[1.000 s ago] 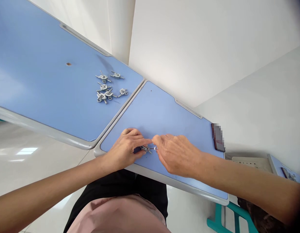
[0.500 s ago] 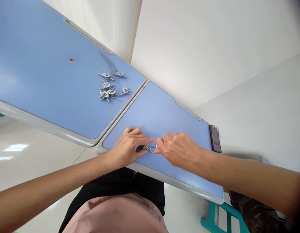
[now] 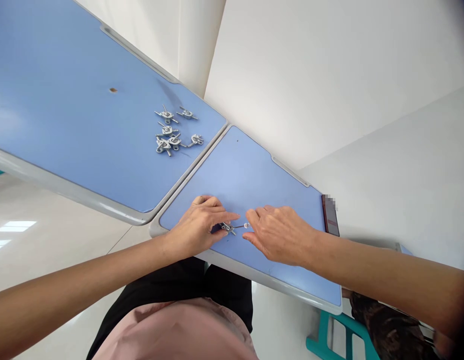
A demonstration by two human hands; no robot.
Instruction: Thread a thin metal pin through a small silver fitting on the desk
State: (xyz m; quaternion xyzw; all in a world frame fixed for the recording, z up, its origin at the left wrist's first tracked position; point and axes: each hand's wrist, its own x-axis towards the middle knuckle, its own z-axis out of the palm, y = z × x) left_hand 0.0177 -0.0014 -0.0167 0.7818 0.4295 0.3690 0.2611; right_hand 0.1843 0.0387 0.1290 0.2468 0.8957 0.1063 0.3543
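Near the front edge of the right-hand desk, my left hand (image 3: 201, 222) pinches a small silver metal clamp (image 3: 227, 228) between thumb and fingers; part of the clamp is hidden by the fingertips. A screwdriver (image 3: 247, 225) with a thin shaft and a clear, whitish handle end points left, its tip at the clamp. Around its handle is my right hand (image 3: 279, 232), the thumb a little away from the index finger. Most of the handle is hidden inside this hand.
Several similar metal clamps (image 3: 175, 142) lie on the left-hand blue desk (image 3: 66, 135). A phone (image 3: 331, 217) rests at the right edge of the right-hand desk (image 3: 247, 175). White walls border the desks at the back. A green stool (image 3: 324, 332) stands below on the right.
My right thumb and fingers have loosened and moved apart, so more of the screwdriver's clear handle shows. My left hand keeps the clamp in place. The view has shifted slightly.
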